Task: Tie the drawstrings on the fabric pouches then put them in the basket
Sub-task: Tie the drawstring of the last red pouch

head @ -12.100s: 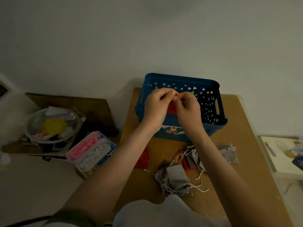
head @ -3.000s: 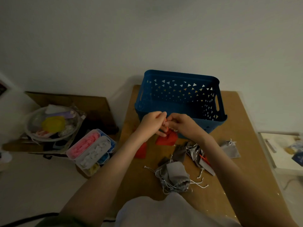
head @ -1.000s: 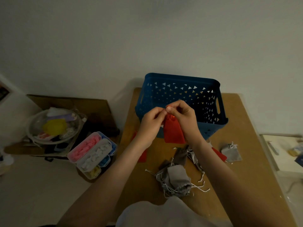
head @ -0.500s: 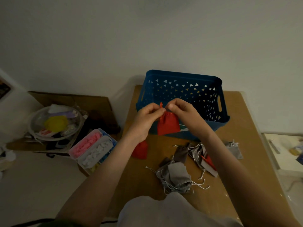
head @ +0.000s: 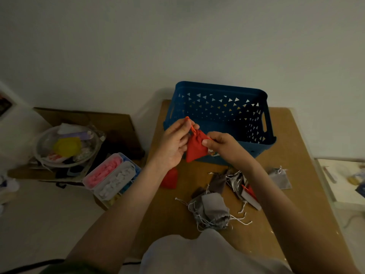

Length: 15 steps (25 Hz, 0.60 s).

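- Red fabric pouch (head: 196,150) held in the air between both hands, just in front of the near wall of the basket, neck gathered, body hanging down.
- Left hand (head: 173,145) at the pouch's left: thumb and forefinger pinching the orange drawstring (head: 190,125), pulled up and to the left from the neck; other fingers curled behind the cloth.
- Right hand (head: 224,146) at the pouch's right: fingers curled, thumb pressed on the top right corner; whether on cloth or on a second cord, cannot tell.
- Blue plastic basket with triangular cut-outs (head: 219,86) standing at the far side of the brown wooden table (head: 292,135), against the wall.
- Second red pouch (head: 169,177) flat on the table, near left, partly under the left wrist.
- Heap of grey drawstring pouches (head: 214,209) with white cords at the near middle; darker pouches and a red scrap just beyond it.
- Single light grey pouch (head: 280,177) lying apart, right of the right forearm.
- Left of the table, lower down: clear compartment box with pink and white pieces (head: 110,180), and further left a clear round bowl (head: 37,153) holding a yellow item.
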{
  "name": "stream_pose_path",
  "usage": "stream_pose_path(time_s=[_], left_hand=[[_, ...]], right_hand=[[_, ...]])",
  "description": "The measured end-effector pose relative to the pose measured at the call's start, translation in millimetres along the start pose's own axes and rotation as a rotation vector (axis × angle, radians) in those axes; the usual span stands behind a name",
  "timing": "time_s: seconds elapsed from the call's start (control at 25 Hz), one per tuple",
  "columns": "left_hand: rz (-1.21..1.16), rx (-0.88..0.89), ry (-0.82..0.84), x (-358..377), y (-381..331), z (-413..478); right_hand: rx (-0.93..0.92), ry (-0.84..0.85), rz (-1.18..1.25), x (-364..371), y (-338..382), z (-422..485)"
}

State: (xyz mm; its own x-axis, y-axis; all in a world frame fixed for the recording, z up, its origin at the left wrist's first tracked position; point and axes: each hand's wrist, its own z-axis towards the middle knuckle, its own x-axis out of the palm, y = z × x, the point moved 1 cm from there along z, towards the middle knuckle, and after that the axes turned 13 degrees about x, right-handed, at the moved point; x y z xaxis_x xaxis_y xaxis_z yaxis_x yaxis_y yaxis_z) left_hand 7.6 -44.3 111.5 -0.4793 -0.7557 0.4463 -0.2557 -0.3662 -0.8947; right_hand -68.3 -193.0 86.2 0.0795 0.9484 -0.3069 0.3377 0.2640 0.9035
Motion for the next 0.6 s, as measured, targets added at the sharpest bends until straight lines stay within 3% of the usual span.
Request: stream_pose_path(time_s=[0.16,0.32,0.44,0.6], left_hand=[[0.079,-0.039,0.012,-3.0,-4.2,-0.6],[0.375,-0.006,0.078,-4.7,-0.9,-0.4],[0.504,-0.013,0.065,-0.5,2.3,1.9],[0.483,0.019,0.004,7.8,7.1,1.7]], right_hand=[[0.037,0.008,0.023,-11.5,-2.9,-6.7],[0.04,-0.114,-0.033,-13.6,6.2,-10.0],[0.045,-0.172,0.097,-8.6,17.0,-10.4],[-0.005,-0.117,0.279,5.5,29.9,-12.4]])
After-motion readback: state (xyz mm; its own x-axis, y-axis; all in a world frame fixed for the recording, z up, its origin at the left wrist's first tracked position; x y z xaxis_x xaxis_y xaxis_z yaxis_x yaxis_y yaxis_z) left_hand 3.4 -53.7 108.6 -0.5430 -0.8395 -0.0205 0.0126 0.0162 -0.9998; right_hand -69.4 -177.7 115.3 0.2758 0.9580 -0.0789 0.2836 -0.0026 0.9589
